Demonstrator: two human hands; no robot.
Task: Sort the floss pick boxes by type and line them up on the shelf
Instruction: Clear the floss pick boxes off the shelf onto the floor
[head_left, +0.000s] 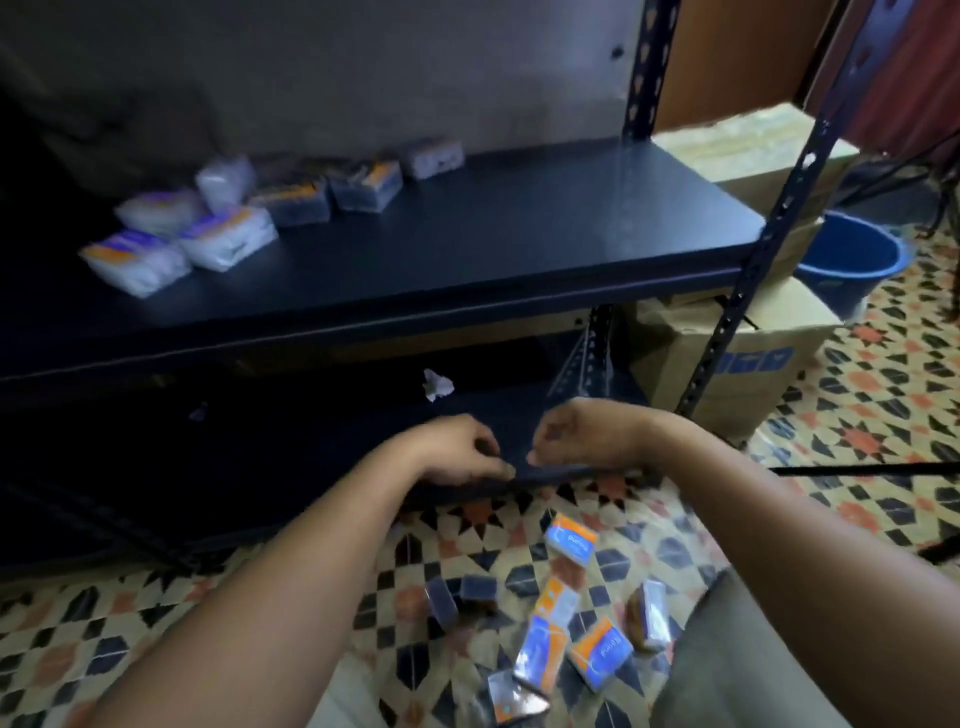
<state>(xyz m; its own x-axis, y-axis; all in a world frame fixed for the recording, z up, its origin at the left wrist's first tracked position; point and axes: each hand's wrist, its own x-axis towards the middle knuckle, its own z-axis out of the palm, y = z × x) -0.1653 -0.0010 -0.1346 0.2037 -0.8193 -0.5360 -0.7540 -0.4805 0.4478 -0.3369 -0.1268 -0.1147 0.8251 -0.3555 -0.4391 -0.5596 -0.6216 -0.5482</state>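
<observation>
our left hand (462, 452) and right hand (576, 436) curl at the lower shelf (563, 475); holding anything, we cannot tell. white boxes (228, 239) and dark boxes (292, 205) sit grouped by type above, loose boxes (571, 540) on the floor (857, 441).

White lettering on floor floss pick boxes (571, 538), blue print on carton (753, 359), all illegibly blurred

- One view only, worn on the person's head, looking forward and down
- It faces a dark metal shelf (467, 249) from close by, with the upper board seen from above
- Both forearms enter from the bottom edge; the left hand (457, 449) and right hand (576, 434) lie near mid-frame
- The wide angle bends the edges and takes in the tiled floor (883, 415) below and to the right
</observation>
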